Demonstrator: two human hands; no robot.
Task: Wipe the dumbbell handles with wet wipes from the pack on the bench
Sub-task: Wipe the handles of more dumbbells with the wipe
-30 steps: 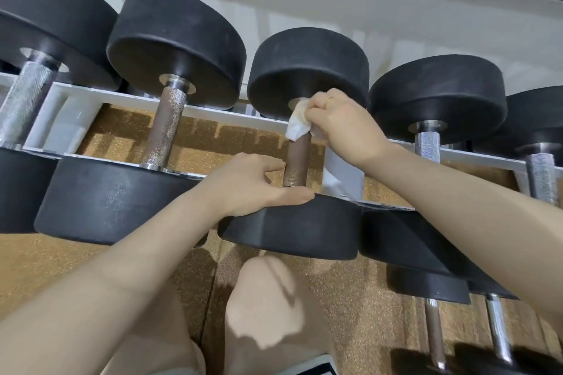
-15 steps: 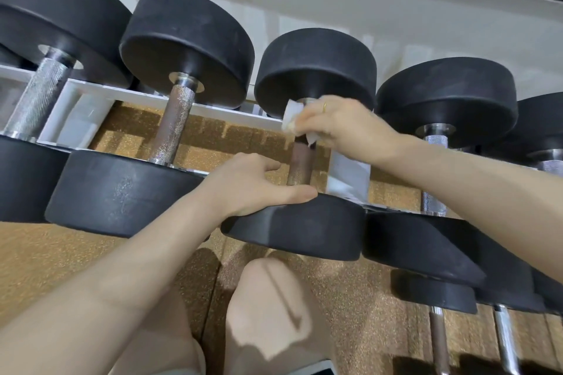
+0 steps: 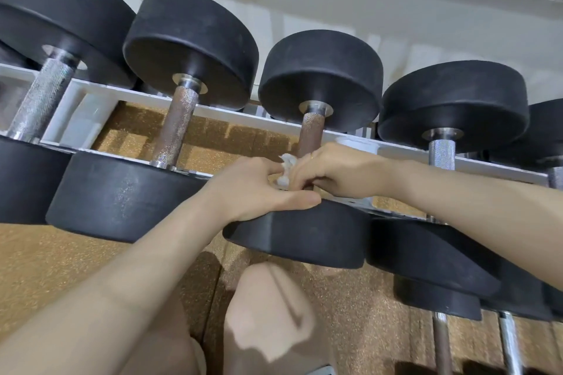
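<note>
Right grip (image 3: 332,172) curled round wet wipe (image 3: 285,169) on rusty dumbbell handle (image 3: 310,134); left grip (image 3: 259,189) relaxed, flat on its near weight (image 3: 304,237).

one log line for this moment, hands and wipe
right hand: holds crumpled white wet wipe at near end of brown knurled dumbbell handle | left hand: rests on near black weight head

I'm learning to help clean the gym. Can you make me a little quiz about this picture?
1. True or false: the right hand holds a white wipe against a dumbbell handle.
2. Where does the left hand rest?
A. on the wall socket
B. on the near black weight of the same dumbbell
C. on the floor
3. Fill in: the handle being wiped looks ____ in colour, unlike its silvery neighbour to the right.

Key: 1 true; 2 B; 3 brown.
</note>
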